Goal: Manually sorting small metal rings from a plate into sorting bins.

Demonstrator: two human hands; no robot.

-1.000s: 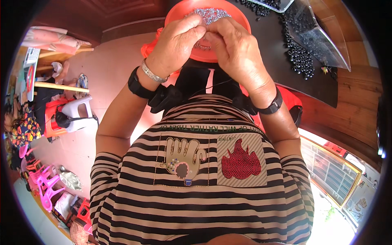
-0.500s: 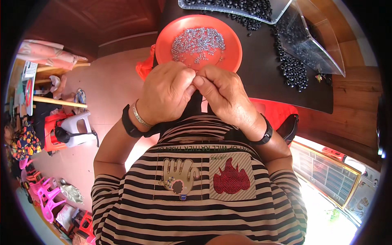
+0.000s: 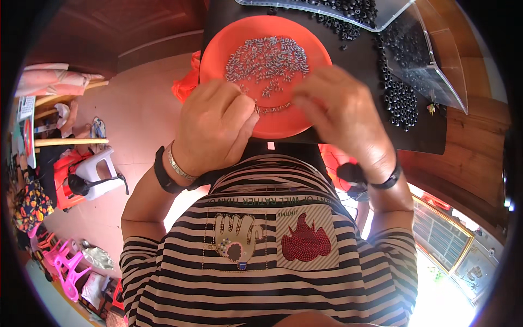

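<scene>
My left hand (image 3: 215,125) is closed in a pinch at the near left side of a round red plate (image 3: 229,41). From its fingertips a thin strand of small silvery beads (image 3: 272,109) runs in a shallow curve across the near part of the plate, toward the fingers of my right hand (image 3: 346,111). My right hand hovers over the plate's right edge, its fingers bent and smeared by motion. Whether it grips the strand's end cannot be made out. Loose silvery beads (image 3: 269,60) lie spread in the plate.
The plate rests on a dark tabletop (image 3: 354,68). Black beads (image 3: 401,106) lie in a patch at the right, beside a tilted clear plastic container (image 3: 449,84). Another clear tray (image 3: 327,13) with black beads stands at the far edge. Stools (image 3: 101,171) stand on the floor at left.
My hands were together at the plate's near edge. The right hand has swung out to the right and is blurred; the left has shifted slightly left and down. The bead strand now shows between them.
</scene>
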